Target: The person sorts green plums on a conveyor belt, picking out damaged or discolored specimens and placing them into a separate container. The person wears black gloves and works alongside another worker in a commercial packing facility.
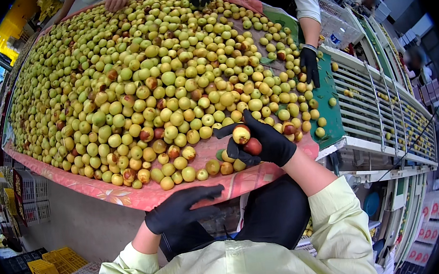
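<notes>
A wide heap of green, yellow and red-brown jujubes (pixel 150 80) covers a table with a pink patterned cloth (pixel 224 188). My right hand (pixel 269 138), in a black glove, is palm up near the table's front edge and holds a yellow-and-red jujube (pixel 241 133) and a darker red one (pixel 252 147). My left hand (pixel 184 207), also gloved in black, hovers by the cloth's front edge with its fingers apart and nothing seen in it.
Across the table are a co-worker's bare hand (pixel 117 0) and gloved hands (pixel 309 67). A green sheet (pixel 329 106) leads to a white roller conveyor (pixel 367 103) at the right. Yellow plastic crates (pixel 44 272) stand on the floor at lower left.
</notes>
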`<state>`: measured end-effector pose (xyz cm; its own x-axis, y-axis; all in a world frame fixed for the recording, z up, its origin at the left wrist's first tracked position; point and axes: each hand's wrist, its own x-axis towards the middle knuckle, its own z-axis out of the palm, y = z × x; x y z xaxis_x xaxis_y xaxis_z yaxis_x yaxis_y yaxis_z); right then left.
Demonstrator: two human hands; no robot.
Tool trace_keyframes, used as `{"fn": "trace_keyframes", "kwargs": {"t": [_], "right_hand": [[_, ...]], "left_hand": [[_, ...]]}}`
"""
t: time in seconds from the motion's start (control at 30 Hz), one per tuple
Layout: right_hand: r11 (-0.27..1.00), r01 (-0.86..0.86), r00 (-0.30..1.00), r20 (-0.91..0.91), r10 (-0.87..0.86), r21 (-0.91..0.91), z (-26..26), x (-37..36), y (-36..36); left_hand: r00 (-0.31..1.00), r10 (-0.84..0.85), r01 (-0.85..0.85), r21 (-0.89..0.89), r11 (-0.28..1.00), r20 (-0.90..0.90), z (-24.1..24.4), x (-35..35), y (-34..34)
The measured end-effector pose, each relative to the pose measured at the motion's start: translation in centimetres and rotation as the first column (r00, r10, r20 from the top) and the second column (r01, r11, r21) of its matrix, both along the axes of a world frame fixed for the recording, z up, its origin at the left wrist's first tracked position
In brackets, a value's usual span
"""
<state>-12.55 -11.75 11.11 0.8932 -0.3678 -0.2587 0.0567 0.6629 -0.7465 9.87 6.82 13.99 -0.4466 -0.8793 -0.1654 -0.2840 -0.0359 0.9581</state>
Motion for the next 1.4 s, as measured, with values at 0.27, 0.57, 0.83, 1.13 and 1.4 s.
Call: {"fn": "trace_keyframes", "kwargs": {"t": [0.27, 0.57, 0.83, 1.13, 1.4], "right_hand": [[0.992, 0.012, 0.994, 0.111, 0.002, -0.128, 0.7, -0.2, 0.4], [0.848, -0.016, 0.851, -0.452, -0.267, -0.530, -2.1, 0.8, 0.9], [0.530, -0.306, 0.883, -0.444, -0.153, -0.791, -6.0, -3.4, -1.8], [0.118, -0.187, 0.502, -0.198, -0.842, -0.975, -10.6, -6.9, -6.4], [-0.004, -0.295, 0.927, -0.285, -0.242, -0.955, -5.4, 3.0, 0.2]], "left_hand": [[0.956, 0.280, -0.281, -0.004, 0.960, 0.084, 0.2, 1.2, -1.5], [0.791, 0.578, -0.534, -0.236, 0.812, 0.199, -3.5, 4.1, -0.2], [0.201, 0.472, -0.041, -0.474, 0.879, 0.858, -6.2, 10.8, -0.9], [0.395, 0.395, -0.109, -0.385, 0.917, 0.829, -9.1, 0.3, -2.5], [0.528, 0.433, 0.005, -0.512, 0.859, 0.731, -6.4, -7.8, -0.8]]}}
